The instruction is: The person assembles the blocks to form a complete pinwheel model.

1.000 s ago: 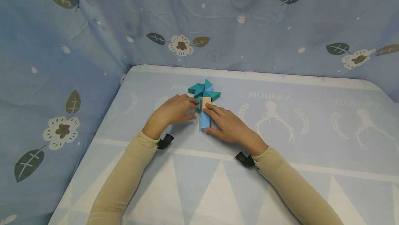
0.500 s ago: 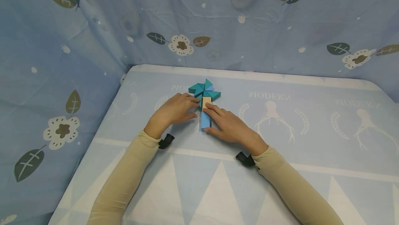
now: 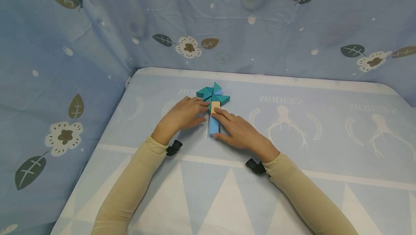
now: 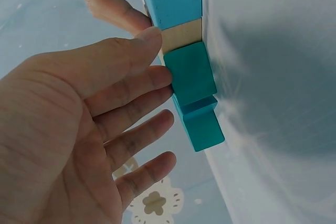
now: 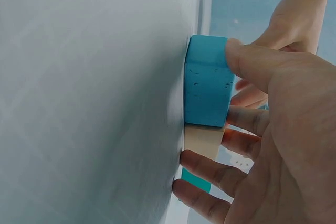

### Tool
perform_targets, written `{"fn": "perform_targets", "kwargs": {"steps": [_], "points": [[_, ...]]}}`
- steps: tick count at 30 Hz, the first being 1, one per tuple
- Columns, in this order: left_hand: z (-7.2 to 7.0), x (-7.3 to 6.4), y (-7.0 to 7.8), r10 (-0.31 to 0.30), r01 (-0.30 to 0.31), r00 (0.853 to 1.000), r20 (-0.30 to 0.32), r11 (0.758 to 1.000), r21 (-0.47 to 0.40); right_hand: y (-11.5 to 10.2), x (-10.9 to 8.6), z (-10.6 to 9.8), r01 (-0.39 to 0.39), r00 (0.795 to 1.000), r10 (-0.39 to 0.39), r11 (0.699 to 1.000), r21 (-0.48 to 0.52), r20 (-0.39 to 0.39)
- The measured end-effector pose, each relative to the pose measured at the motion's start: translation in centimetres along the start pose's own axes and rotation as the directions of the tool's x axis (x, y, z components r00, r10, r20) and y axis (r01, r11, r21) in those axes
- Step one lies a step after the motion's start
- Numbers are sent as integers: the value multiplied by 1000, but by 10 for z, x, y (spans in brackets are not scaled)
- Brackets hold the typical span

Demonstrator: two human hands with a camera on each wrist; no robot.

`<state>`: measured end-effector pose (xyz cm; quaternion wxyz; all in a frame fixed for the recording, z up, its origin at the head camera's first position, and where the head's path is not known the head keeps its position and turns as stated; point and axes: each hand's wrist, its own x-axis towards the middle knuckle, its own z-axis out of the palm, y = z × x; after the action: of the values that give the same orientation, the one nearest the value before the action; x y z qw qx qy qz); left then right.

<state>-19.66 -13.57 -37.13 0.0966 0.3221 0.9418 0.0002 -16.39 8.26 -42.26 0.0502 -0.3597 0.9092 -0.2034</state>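
In the head view, several teal triangular blocks (image 3: 208, 93) form a pinwheel shape, with a light blue piece (image 3: 219, 92) at its right. Below it lie a plain wooden block (image 3: 215, 105) and a blue block (image 3: 213, 126), end to end like a stem. My left hand (image 3: 184, 114) has its fingers extended, fingertips touching a teal block (image 4: 191, 72) left of the wooden one and partly hiding it in the head view. My right hand (image 3: 238, 130) rests along the stem's right side, fingers at the wooden block and thumb by the blue block's near end.
The blocks lie on a table with a pale blue patterned cloth (image 3: 286, 199). A printed fabric curtain (image 3: 227, 18) rises behind the table and along its left side. A dark wrist strap piece (image 3: 174, 148) shows beneath the left sleeve, another (image 3: 255, 166) beneath the right.
My left hand has shifted slightly right, and the teal block at its fingertips has moved right and away from me, against the wooden block. The right hand stays in place.
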Motion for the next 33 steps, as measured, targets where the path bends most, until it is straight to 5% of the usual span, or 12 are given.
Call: {"fn": "perform_targets", "kwargs": {"steps": [13, 33], "points": [[5, 0, -1, 19, -15, 993, -120, 999, 28, 0, 1, 0, -6, 1000, 6, 1000, -2, 1], [6, 2, -2, 7, -4, 993, -118, 1000, 28, -1, 1, -1, -1, 1000, 1, 1000, 4, -7]]}}
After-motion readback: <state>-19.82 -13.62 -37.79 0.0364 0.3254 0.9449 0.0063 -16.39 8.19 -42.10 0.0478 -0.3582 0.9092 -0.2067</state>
